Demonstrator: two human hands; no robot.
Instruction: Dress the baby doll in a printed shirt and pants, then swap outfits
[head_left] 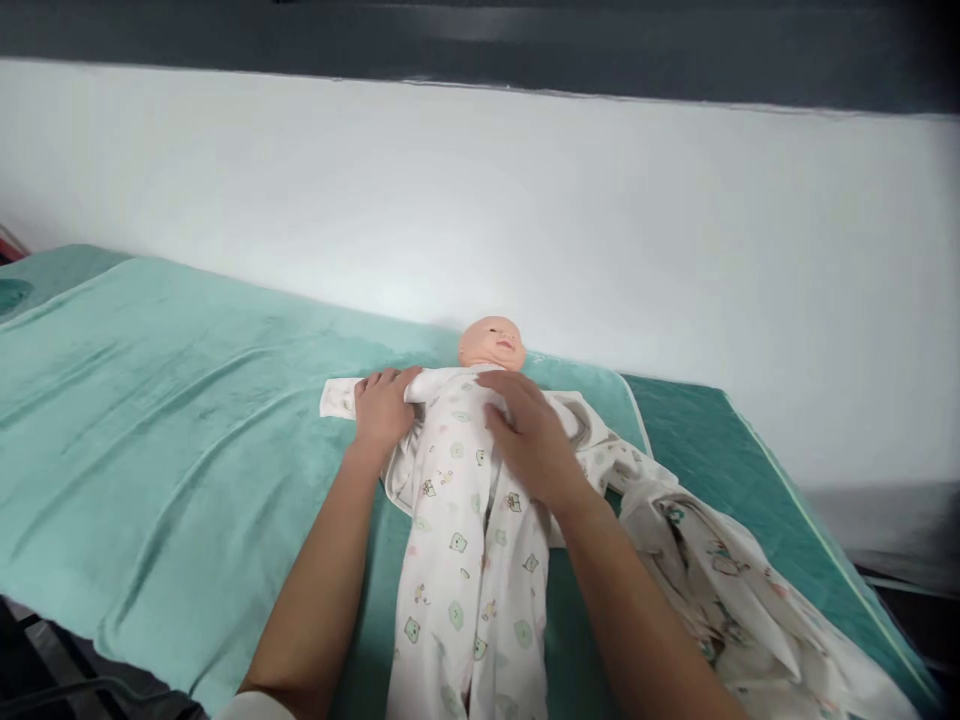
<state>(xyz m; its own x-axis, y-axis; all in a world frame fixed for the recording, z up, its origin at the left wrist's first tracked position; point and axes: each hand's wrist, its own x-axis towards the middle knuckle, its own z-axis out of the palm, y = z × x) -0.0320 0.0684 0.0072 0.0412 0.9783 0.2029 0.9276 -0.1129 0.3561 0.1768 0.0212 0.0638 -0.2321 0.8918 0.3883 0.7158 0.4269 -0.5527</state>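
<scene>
A baby doll (491,342) lies on its back, its bare head toward the wall. White baby pajamas (457,545) with green and pink animal prints lie over its body, the legs stretched toward me. My left hand (384,405) is closed around the sleeve on the left, whose cuff (337,398) sticks out past it. Over the chest, my right hand (525,425) rests on the fabric with its thumb apart from the fingers. The doll's arms and legs are hidden by cloth and my hands.
Light green plush cloth (187,430) covers the left side, over a darker green sheet (690,420). Crumpled printed white cloth (742,590) lies at right. Behind the doll rises a white wall (480,200). A dark cable (97,685) runs at lower left.
</scene>
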